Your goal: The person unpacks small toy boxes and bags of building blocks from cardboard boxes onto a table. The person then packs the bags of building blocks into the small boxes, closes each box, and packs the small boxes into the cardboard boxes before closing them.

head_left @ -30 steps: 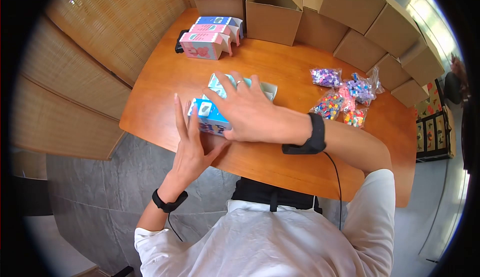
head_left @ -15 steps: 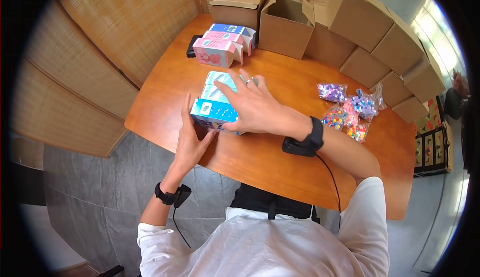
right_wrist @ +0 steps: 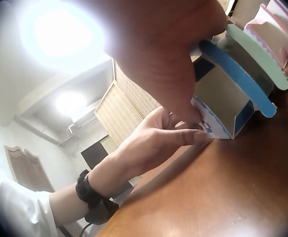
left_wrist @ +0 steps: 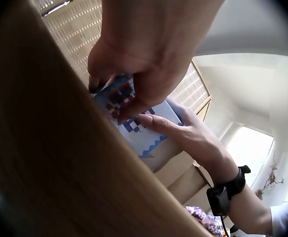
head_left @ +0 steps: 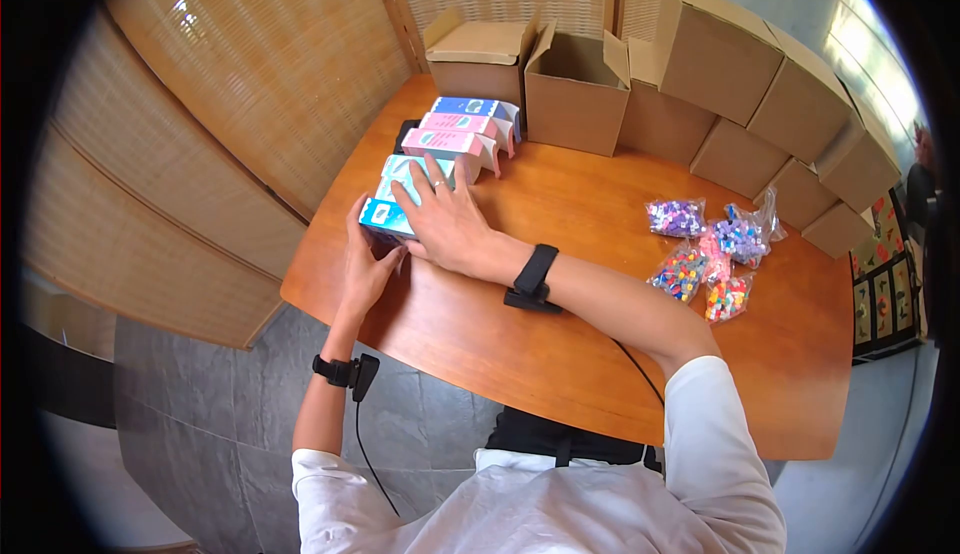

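Observation:
A blue carton and a mint-green carton stand side by side on the wooden table. Across both of them reaches my right hand, thumb at the blue carton's front and fingers spread over the tops. My left hand touches the blue carton's left end with straight fingers, its thumb along the front. In the left wrist view, pixel-like patterns show on the front face, partly behind both hands. The right wrist view shows the right ends uncovered, a blue flap and a mint-green flap sticking out.
Just behind stand two pink cartons and a dark blue carton, flaps outward. Clear bags of small coloured pieces lie at the right. Brown cardboard boxes line the far edge, beside a woven screen.
Both hands and the two cartons have moved away from me, up close to the pink cartons. The left fingers have come against the blue carton's end. The head view has shifted.

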Available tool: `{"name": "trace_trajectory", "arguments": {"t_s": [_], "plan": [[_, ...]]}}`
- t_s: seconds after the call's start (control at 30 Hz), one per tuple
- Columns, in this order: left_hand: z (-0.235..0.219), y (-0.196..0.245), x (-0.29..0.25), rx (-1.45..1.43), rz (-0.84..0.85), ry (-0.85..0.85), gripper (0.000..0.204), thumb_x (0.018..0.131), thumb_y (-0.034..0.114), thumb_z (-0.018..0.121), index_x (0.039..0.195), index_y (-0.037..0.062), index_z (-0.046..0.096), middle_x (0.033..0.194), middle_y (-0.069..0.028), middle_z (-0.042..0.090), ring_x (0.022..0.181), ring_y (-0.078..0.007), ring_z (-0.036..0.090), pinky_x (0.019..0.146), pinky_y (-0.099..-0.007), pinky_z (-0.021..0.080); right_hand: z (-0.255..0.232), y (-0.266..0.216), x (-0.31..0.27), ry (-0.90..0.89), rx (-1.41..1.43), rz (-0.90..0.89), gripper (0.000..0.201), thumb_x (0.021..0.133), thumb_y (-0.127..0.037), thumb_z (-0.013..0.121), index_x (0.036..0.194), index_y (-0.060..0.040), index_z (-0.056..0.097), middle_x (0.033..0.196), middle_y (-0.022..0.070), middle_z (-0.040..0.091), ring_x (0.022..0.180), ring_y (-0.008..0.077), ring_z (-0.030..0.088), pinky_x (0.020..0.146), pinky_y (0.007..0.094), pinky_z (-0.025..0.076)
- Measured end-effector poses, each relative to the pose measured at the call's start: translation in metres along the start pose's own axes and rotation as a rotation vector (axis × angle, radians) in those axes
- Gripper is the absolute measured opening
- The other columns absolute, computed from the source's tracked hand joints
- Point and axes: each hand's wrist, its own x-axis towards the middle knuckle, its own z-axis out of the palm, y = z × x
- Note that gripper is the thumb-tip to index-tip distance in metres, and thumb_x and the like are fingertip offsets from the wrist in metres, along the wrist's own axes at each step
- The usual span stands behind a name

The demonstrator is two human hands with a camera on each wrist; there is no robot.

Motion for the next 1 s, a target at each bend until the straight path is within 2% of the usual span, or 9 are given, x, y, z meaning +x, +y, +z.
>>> {"name": "trace_trajectory", "arguments": {"t_s": [0.07,0.23,0.37,0.6,0.67,0.73,0.77,0.9,1.0], "plan": [[-0.002,-0.006,0.006,0.099,0.091,0.021,0.091,0.085,-0.014,0.070,0.159,0.0086,0.021,0.153,-0.0189,0.044,0.145,-0.0268,0.044,0.121,-0.0411,0.038,0.002,0.001,-0.001,0.031,-0.021,-0.004,0.084,0.081,-0.043,0.082,0.146,-0.0016,0.048,0.152,0.0311,0.044,0.146,0.0476,0.036,0.115,0.0717,0.026],[0.004,-0.012,0.009,0.109,0.094,0.044,0.090,0.086,-0.013,0.070,0.159,0.0090,0.022,0.154,-0.0181,0.044,0.146,-0.0275,0.043,0.123,-0.0423,0.034,0.006,0.010,-0.004,0.111,0.019,-0.065,0.075,0.085,-0.044,0.079,0.140,-0.0008,0.053,0.144,0.0238,0.054,0.143,0.0391,0.044,0.118,0.0677,0.024],[0.006,-0.014,0.006,0.176,0.135,0.068,0.088,0.088,-0.005,0.074,0.158,0.0091,0.022,0.150,-0.0214,0.050,0.142,-0.0312,0.050,0.117,-0.0419,0.042,0.003,0.014,-0.005,0.096,0.037,-0.091,0.068,0.087,-0.044,0.077,0.135,-0.0004,0.056,0.138,0.0216,0.057,0.140,0.0378,0.047,0.117,0.0639,0.027],[0.005,-0.015,0.000,0.076,0.118,0.032,0.089,0.087,-0.013,0.067,0.160,0.0100,0.021,0.155,-0.0174,0.043,0.148,-0.0277,0.041,0.122,-0.0418,0.035,0.006,0.017,-0.005,0.164,0.057,-0.102,0.067,0.089,-0.045,0.074,0.135,0.0004,0.056,0.136,0.0210,0.058,0.138,0.0391,0.048,0.116,0.0603,0.030],[0.006,0.000,-0.008,0.045,0.117,0.042,0.090,0.084,-0.016,0.062,0.161,0.0090,0.022,0.156,-0.0182,0.042,0.149,-0.0291,0.040,0.123,-0.0420,0.033,-0.006,0.018,-0.010,0.305,0.135,-0.155,0.067,0.090,-0.046,0.073,0.135,0.0003,0.057,0.138,0.0211,0.057,0.139,0.0395,0.047,0.116,0.0605,0.031],[0.003,0.014,-0.012,0.333,0.190,0.142,0.087,0.082,-0.016,0.059,0.160,0.0070,0.026,0.157,-0.0184,0.040,0.149,-0.0301,0.040,0.125,-0.0430,0.030,-0.026,0.022,-0.019,0.337,0.141,-0.167,0.065,0.090,-0.046,0.072,0.134,-0.0003,0.059,0.138,0.0204,0.057,0.139,0.0393,0.048,0.116,0.0607,0.030],[0.006,0.025,-0.012,0.305,0.267,0.182,0.082,0.081,-0.014,0.051,0.159,0.0046,0.030,0.156,-0.0203,0.042,0.149,-0.0331,0.040,0.123,-0.0449,0.031,-0.038,0.025,-0.023,0.354,0.162,-0.192,0.064,0.090,-0.046,0.072,0.132,0.0003,0.060,0.137,0.0211,0.058,0.136,0.0383,0.049,0.116,0.0611,0.031],[0.029,0.094,-0.006,0.294,0.396,0.266,0.080,0.082,-0.014,0.049,0.158,0.0027,0.031,0.152,-0.0212,0.047,0.149,-0.0327,0.040,0.124,-0.0451,0.030,-0.093,0.052,-0.043,0.403,0.169,-0.200,0.060,0.090,-0.043,0.073,0.131,-0.0010,0.061,0.134,0.0185,0.060,0.133,0.0361,0.052,0.116,0.0577,0.033],[0.061,0.139,0.014,0.085,0.500,0.177,0.077,0.084,-0.012,0.049,0.157,0.0025,0.031,0.152,-0.0217,0.047,0.148,-0.0324,0.041,0.124,-0.0453,0.029,-0.144,0.088,-0.054,0.415,0.145,-0.188,0.057,0.091,-0.038,0.073,0.133,-0.0029,0.060,0.133,0.0160,0.060,0.135,0.0335,0.051,0.119,0.0539,0.031]]}}
